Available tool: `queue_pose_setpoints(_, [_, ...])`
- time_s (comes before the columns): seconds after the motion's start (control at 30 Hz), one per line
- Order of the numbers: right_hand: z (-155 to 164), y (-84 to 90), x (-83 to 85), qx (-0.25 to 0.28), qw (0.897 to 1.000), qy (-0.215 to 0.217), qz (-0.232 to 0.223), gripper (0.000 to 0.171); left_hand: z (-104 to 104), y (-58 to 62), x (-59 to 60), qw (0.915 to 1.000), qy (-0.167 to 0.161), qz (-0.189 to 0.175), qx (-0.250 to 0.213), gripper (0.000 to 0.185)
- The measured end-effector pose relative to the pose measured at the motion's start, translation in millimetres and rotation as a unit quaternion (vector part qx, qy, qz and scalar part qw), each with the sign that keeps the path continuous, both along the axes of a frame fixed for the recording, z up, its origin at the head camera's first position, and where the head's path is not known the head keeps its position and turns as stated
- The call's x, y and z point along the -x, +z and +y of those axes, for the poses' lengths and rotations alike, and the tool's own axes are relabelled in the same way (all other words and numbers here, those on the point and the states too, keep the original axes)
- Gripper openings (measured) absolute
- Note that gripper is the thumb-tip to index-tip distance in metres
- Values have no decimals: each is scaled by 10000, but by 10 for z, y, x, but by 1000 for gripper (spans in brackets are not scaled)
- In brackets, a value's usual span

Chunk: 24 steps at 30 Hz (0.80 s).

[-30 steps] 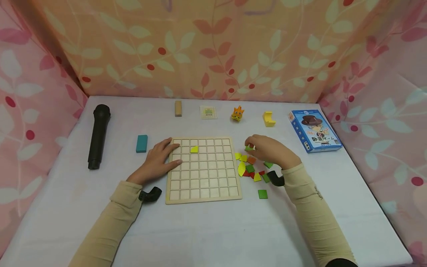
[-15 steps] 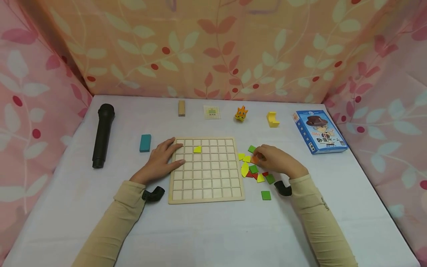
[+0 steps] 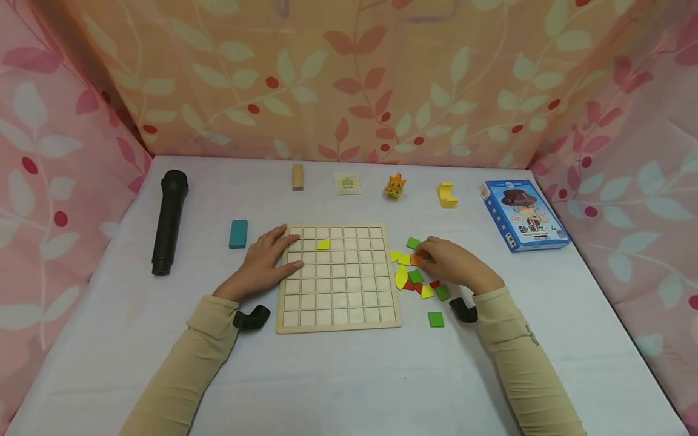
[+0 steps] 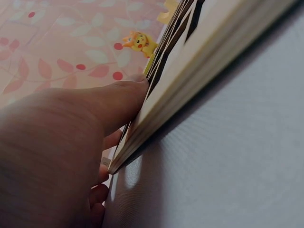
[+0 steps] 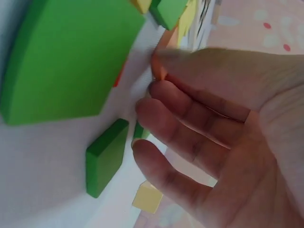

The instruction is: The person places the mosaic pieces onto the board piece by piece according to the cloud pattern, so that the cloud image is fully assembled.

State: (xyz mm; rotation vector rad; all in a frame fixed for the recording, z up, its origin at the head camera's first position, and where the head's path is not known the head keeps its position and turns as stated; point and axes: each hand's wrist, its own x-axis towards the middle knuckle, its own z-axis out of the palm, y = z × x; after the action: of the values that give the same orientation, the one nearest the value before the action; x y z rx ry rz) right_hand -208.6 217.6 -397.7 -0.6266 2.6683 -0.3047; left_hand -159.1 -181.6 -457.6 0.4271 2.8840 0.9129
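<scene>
A wooden grid board [image 3: 338, 290] lies in the middle of the table with one yellow piece [image 3: 323, 244] in a cell of its second row. My left hand [image 3: 265, 261] rests flat with straight fingers on the board's left edge [image 4: 190, 80]. To the right of the board lies a loose pile of green, yellow and red pieces [image 3: 415, 280]. My right hand [image 3: 448, 264] reaches into the pile's far end, and its thumb and forefinger pinch an orange piece [image 3: 416, 260] [image 5: 161, 61]. A green piece [image 3: 412, 243] lies just beyond those fingertips.
A black microphone [image 3: 169, 221] and a teal block [image 3: 238, 234] lie to the left. Along the back stand a wooden block [image 3: 297, 177], a small card [image 3: 347, 183], an orange toy [image 3: 395, 186], a yellow block [image 3: 447, 195] and a blue box [image 3: 523, 215]. A lone green square [image 3: 435, 319] lies near my right wrist.
My right hand let go of the green piece at the pile's far end and drew back a little onto the orange piece. The left hand has not moved.
</scene>
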Motion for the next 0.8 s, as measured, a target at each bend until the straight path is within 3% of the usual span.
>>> queue_pose_setpoints(0.5, [23, -37, -11, 147, 9997, 41, 172, 30, 9, 22, -8, 10000, 21, -15, 28, 65])
queue_pose_setpoints(0.8, [-187, 126, 21, 313, 9983, 319, 376, 28, 3, 18, -8, 10000, -8, -19, -31, 65])
